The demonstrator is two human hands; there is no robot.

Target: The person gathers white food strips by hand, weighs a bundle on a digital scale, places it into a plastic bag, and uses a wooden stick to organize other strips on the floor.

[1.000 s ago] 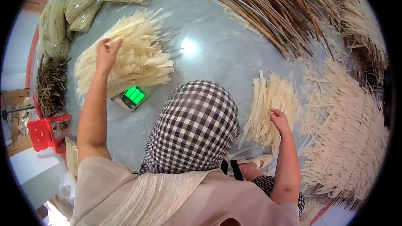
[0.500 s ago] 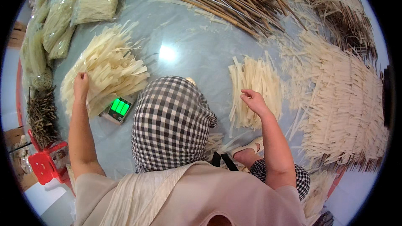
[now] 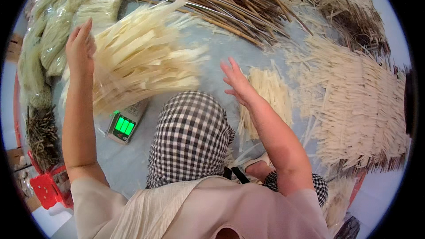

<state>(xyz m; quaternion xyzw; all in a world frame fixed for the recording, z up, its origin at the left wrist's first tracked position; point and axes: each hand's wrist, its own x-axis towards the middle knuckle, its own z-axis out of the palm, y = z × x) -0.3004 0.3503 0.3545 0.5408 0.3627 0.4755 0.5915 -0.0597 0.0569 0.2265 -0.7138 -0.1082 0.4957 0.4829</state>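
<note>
Checked head cloth (image 3: 190, 139) hides floor between arms. Digital scale (image 3: 125, 124) half buried under pale strip bundle (image 3: 141, 57). Left hand (image 3: 80, 46) flat, fingers spread, pressed on bundle's left edge, gripping nothing. Right hand (image 3: 237, 82) open wide, hovering beside smaller strip pile (image 3: 268, 95). Grey-blue floor (image 3: 221, 46); brown cane heap (image 3: 212, 0) behind; woven mat (image 3: 363, 102) at right.
</note>
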